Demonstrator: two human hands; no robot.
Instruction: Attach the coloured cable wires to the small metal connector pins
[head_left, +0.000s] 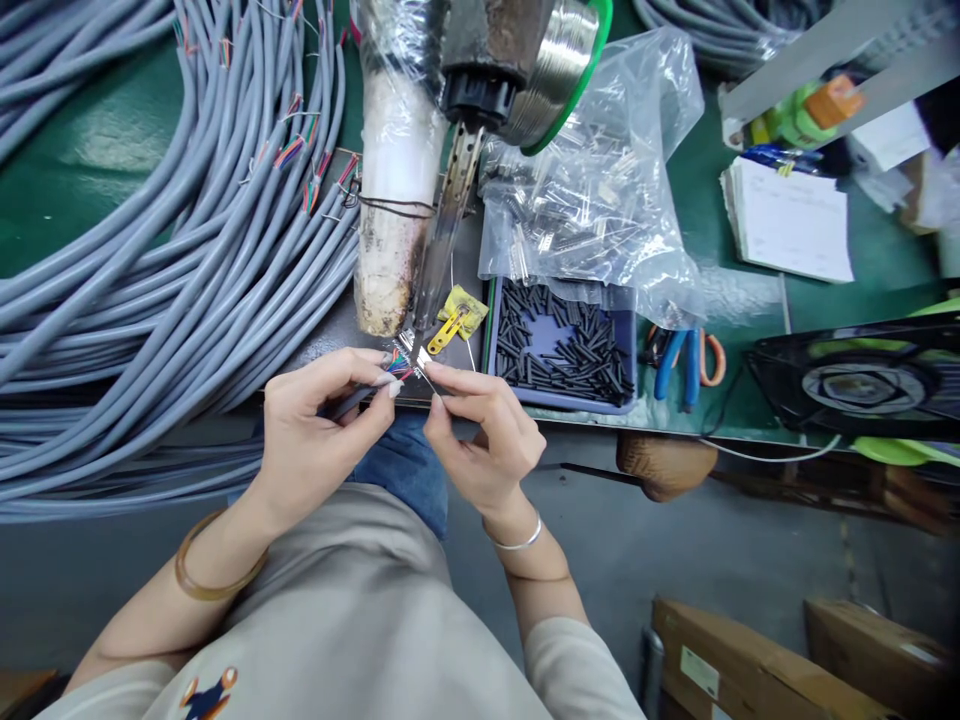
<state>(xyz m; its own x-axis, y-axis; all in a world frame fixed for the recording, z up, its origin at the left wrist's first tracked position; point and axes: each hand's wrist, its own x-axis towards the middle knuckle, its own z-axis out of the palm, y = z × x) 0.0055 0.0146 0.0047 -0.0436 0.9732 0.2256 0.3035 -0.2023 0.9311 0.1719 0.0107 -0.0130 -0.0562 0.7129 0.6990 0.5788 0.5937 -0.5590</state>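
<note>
My left hand [324, 425] is closed on the end of a grey cable [352, 402], with the thumb and fingertips pinched together. Thin coloured wires [400, 362] fan out of that end toward a small silvery metal connector [414, 349]. My right hand [489, 428] is closed in a pinch at the connector's right side; something thin and dark shows at its fingertips, too small to name. Just above the fingertips, the perforated metal nozzle [454, 190] of a hot-air tool points down, beside a scorched white tube [394, 235]. A yellow perforated strip [448, 328] lies close by.
Bundled grey cables [217, 270] cover the left. A purple tray [634, 345] of short black tubes sits right of my hands, below a clear bag [592, 190] of metal connectors. Solder spool [555, 70], blue-handled cutters [679, 365], paper pad [787, 215] and black fan [862, 385] are around.
</note>
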